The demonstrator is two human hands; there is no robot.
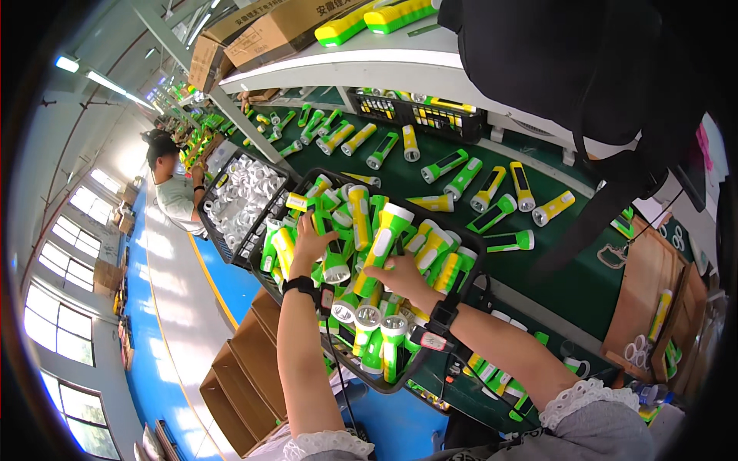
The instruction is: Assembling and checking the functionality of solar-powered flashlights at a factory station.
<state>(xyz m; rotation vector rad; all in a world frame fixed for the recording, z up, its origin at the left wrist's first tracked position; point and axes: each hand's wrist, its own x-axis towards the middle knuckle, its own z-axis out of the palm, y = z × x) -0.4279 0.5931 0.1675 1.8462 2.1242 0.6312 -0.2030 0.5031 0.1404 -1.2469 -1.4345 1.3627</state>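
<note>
A black crate (475,257) in front of me is heaped with green-and-yellow flashlights. Over the heap, my right hand (406,280) grips a long flashlight (375,252) tilted with its white-rimmed head up; the thumb lies across its body. My left hand (309,244) closes round a green flashlight with a dark panel (335,257), its lens end pointing toward me. Part of the left fingers is hidden among the pieces. Several flashlights (367,315) show their silver reflectors at the near side of the heap.
A crate of white rings (244,192) adjoins on the left. Loose flashlights (492,188) lie across the green belt (400,173). Above runs a shelf (369,67) with cartons (284,34). Cardboard boxes (242,376) stand at lower left. Farther left, a person (173,188) works.
</note>
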